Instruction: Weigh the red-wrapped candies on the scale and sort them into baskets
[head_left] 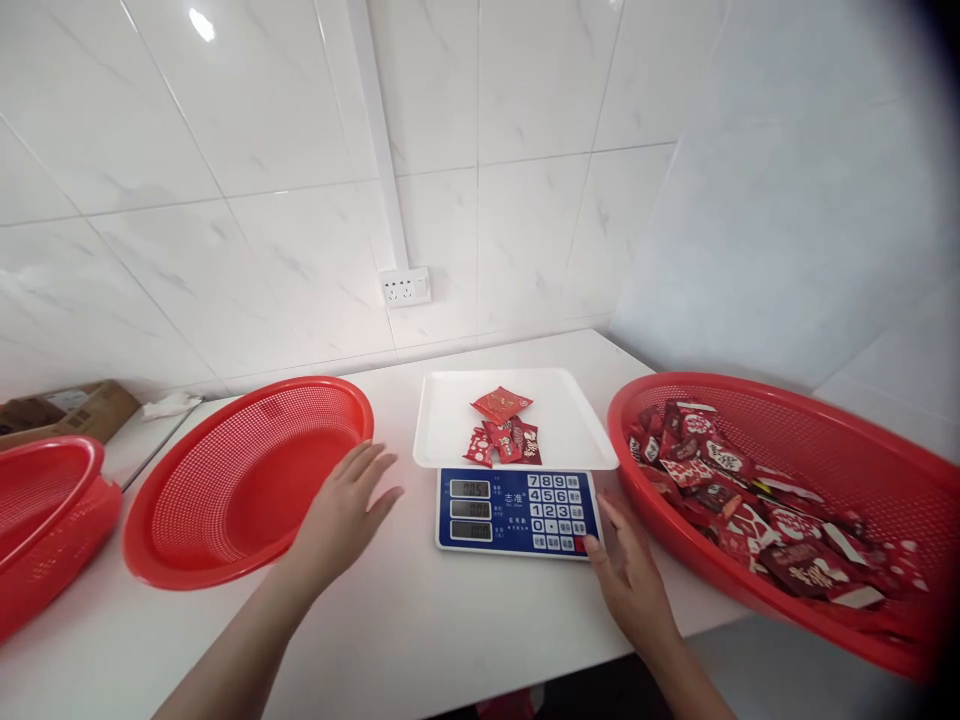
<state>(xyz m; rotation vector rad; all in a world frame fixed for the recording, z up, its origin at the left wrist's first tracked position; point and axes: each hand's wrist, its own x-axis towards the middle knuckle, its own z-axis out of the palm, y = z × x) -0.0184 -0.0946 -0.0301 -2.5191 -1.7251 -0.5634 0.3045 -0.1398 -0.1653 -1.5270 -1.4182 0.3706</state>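
Note:
Several small red packets (502, 428) lie in a loose pile on the white tray (442, 405) of a digital scale (517, 512). The scale has a blue panel with number keys and three small displays. My right hand (630, 570) is at the scale's lower right corner, thumb by the red key, fingers apart and holding nothing. Over the right rim of an empty red basket (247, 480) hovers my left hand (349, 515), its fingers spread with nothing in them. To the right, a large red basket (705, 390) holds many red packets (780, 520).
At the far left stands another red basket (56, 530), with a cardboard box (82, 415) behind it. All this sits on a white table (390, 620) against a tiled wall (300, 130). A power socket (406, 287) is fixed to the wall behind the scale.

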